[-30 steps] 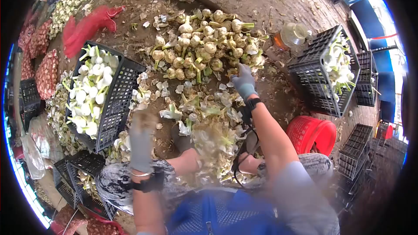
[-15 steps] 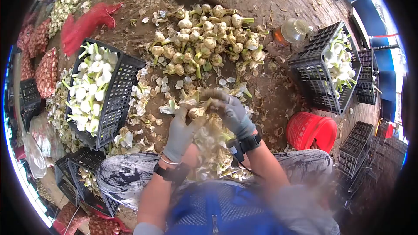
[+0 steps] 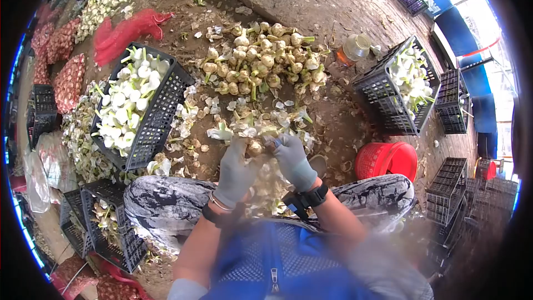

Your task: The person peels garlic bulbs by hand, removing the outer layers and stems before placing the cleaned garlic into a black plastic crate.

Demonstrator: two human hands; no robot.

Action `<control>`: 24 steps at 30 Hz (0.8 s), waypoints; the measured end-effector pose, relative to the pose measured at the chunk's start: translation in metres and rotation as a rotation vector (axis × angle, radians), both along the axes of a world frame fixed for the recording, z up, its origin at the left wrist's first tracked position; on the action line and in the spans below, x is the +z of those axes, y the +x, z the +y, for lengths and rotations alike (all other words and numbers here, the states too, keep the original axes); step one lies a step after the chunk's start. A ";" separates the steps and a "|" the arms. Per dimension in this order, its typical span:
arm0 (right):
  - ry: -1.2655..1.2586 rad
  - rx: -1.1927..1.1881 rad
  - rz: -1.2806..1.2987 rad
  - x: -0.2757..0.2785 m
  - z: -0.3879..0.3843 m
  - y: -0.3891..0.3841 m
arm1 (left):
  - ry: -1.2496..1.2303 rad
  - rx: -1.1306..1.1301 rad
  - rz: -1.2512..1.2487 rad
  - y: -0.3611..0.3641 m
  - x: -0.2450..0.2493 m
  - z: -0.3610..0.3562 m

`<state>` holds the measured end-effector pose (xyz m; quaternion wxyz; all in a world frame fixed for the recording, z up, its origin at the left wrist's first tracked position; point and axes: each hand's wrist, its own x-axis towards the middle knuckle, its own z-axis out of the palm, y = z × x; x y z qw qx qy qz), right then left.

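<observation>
R hand (image 3: 293, 162) had come back from bulb pile (image 3: 266, 60) at 12 o'clock to meet L hand (image 3: 233, 173). L hand pinched a garlic bulb (image 3: 255, 146) approx. mid-view; R hand curled at bulb's 3 o'clock, couldn't tell if gripping. Step in hand prob. skin-stripping; next move called for steady L hold. Fingertips blurred, bulb partly hidden, peelings (image 3: 269, 184) at 6 o'clock smeared.

Pale printed marks (image 3: 367, 159) on the side of the red plastic bucket (image 3: 381, 161) are too small and blurred to read.
</observation>
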<state>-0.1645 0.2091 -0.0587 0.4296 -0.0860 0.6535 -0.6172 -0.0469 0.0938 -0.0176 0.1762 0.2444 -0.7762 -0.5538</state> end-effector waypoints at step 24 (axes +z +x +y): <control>-0.143 0.271 0.774 0.037 0.004 0.000 | 1.338 -0.046 -0.235 0.026 0.015 0.011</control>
